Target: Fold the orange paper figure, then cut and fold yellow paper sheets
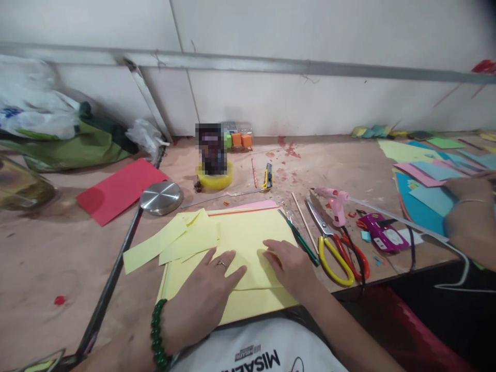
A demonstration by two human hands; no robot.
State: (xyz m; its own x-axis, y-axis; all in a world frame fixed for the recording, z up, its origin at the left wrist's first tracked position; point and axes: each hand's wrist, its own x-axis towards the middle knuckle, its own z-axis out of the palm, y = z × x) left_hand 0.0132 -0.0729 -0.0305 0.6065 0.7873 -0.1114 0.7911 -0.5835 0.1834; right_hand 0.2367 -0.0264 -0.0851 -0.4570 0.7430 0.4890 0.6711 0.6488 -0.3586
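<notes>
Yellow paper sheets [251, 227] lie stacked before me, with edges of other colours showing underneath. My left hand [205, 294] rests on the stack with its fingers spread, a ring on one finger and a green bead bracelet [157, 330] at the wrist. On the right part of the top sheet lies my right hand [289, 266], its fingers loosely bent and apart, touching the paper. Neither hand grips anything that I can see. Smaller yellow paper pieces [155, 245] overlap at the stack's upper left. A slim green-handled tool [304, 245] lies along the right edge.
To the right lie scissors [335, 266], a pink glue gun [338, 206] and a purple power strip [382, 235]. A co-worker's hand [470, 217] is among coloured papers. Behind are a utility knife [268, 175] and tape roll [220, 182]; left, a metal disc [160, 198] and red sheet [120, 188].
</notes>
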